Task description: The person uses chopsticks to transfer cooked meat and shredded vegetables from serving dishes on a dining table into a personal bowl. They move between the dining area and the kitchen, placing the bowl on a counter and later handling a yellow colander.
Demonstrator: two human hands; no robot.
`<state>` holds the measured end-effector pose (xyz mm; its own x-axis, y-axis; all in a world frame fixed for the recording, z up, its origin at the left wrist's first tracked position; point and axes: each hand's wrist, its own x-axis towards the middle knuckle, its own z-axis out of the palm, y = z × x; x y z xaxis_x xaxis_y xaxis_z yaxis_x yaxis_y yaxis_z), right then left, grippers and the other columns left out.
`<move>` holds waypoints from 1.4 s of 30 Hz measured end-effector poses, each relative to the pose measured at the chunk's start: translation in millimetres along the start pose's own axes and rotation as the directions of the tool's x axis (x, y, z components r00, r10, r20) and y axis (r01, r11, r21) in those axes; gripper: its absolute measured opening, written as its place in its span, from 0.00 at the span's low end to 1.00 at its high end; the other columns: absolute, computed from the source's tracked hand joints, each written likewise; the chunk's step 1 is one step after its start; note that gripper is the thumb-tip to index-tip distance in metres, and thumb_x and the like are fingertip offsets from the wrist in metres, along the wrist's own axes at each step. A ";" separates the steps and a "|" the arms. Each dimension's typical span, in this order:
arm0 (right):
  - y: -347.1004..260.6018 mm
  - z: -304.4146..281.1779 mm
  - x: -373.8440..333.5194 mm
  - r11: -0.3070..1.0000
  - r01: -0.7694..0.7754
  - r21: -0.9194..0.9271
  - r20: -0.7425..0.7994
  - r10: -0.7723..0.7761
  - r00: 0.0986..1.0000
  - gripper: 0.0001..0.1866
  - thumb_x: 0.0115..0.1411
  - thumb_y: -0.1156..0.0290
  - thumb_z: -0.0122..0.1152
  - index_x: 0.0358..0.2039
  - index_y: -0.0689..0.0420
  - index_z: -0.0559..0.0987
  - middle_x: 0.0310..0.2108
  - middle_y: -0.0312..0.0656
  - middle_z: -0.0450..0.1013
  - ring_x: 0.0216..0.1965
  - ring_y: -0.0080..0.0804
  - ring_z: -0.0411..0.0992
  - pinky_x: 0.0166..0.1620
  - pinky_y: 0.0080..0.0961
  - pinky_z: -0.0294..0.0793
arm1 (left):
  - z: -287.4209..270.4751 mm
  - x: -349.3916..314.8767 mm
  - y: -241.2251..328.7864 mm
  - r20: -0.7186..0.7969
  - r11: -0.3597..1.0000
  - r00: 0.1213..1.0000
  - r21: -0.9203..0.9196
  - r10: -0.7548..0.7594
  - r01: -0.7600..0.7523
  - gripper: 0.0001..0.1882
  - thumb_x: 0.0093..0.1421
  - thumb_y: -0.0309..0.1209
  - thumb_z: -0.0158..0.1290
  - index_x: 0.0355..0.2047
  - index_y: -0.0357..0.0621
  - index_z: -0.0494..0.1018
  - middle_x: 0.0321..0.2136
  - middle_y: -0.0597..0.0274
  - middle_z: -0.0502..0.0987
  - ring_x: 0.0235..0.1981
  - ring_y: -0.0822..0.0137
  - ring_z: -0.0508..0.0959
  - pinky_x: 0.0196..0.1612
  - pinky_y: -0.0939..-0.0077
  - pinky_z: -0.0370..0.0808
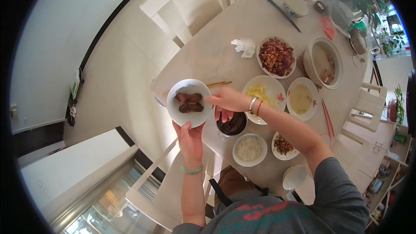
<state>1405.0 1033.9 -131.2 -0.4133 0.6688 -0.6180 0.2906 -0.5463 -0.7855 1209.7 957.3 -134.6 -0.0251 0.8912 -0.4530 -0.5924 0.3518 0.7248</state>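
Bowl (197, 119), white, round, ceramic-looking: should handle stiff, breakable | left hand (190, 141) holds its 6 o'clock side, sound place | right hand (229, 100) at 3 o'clock, grip unclear

A crumpled white tissue (248, 52) lies beside a plate (265, 71) of reddish-brown food (276, 56); dark chopsticks (282, 13) rest near a patterned bowl (294, 14)

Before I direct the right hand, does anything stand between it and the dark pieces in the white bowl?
Nothing visible does. The right hand is at the right rim of the white bowl, the dark pieces lie uncovered inside, and the left hand holds the bowl's near side.
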 end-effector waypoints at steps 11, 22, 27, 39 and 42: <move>29.6 34.0 100.0 0.351 0.090 -0.932 -0.162 -0.624 0.764 0.10 0.54 0.72 0.58 0.37 0.57 0.75 0.38 0.44 0.71 0.41 0.40 0.74 0.40 0.32 0.77 | -27.4 -40.0 4.2 -0.061 0.997 0.997 -0.072 -0.041 0.037 0.33 0.56 0.26 0.45 0.64 0.53 0.53 0.59 0.58 0.61 0.58 0.58 0.66 0.58 0.58 0.70; -10.3 18.3 73.7 0.283 0.045 -0.958 -0.151 -0.632 0.760 0.07 0.57 0.74 0.53 0.36 0.59 0.74 0.35 0.45 0.70 0.30 0.43 0.77 0.31 0.34 0.78 | -45.6 -70.5 0.6 -0.047 0.994 0.994 -0.053 -0.096 0.093 0.33 0.58 0.23 0.43 0.64 0.52 0.52 0.59 0.60 0.61 0.58 0.60 0.66 0.59 0.56 0.68; -48.2 1.4 -34.6 0.485 0.246 -0.839 -0.315 -0.802 0.507 0.07 0.59 0.75 0.55 0.35 0.63 0.71 0.32 0.45 0.71 0.30 0.42 0.78 0.31 0.30 0.78 | -43.8 -85.5 2.2 -0.072 0.989 0.986 0.013 -0.147 0.149 0.33 0.57 0.24 0.44 0.64 0.53 0.51 0.59 0.61 0.61 0.59 0.62 0.65 0.58 0.58 0.67; 66.3 44.3 -176.0 0.823 0.522 0.223 -0.706 -0.232 0.669 0.04 0.63 0.76 0.57 0.34 0.64 0.76 0.29 0.37 0.75 0.30 0.22 0.76 0.34 0.16 0.77 | -42.5 -120.1 4.6 -0.042 0.962 0.969 0.112 -0.244 0.248 0.35 0.57 0.27 0.46 0.66 0.53 0.51 0.61 0.62 0.60 0.61 0.63 0.64 0.61 0.59 0.64; 71.6 46.8 -178.1 0.842 0.521 0.140 -0.737 -0.263 0.623 0.04 0.62 0.75 0.59 0.33 0.63 0.77 0.28 0.37 0.74 0.28 0.20 0.74 0.33 0.16 0.74 | -48.3 -123.5 2.1 -0.063 0.954 0.966 0.155 -0.250 0.257 0.34 0.58 0.30 0.47 0.66 0.52 0.51 0.61 0.61 0.60 0.61 0.63 0.63 0.62 0.59 0.64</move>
<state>1459.0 852.1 -75.9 0.3020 0.9318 -0.2013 -0.0915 -0.1819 -0.9790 1172.7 834.1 -102.2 0.0726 0.7551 -0.6516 -0.4466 0.6088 0.6557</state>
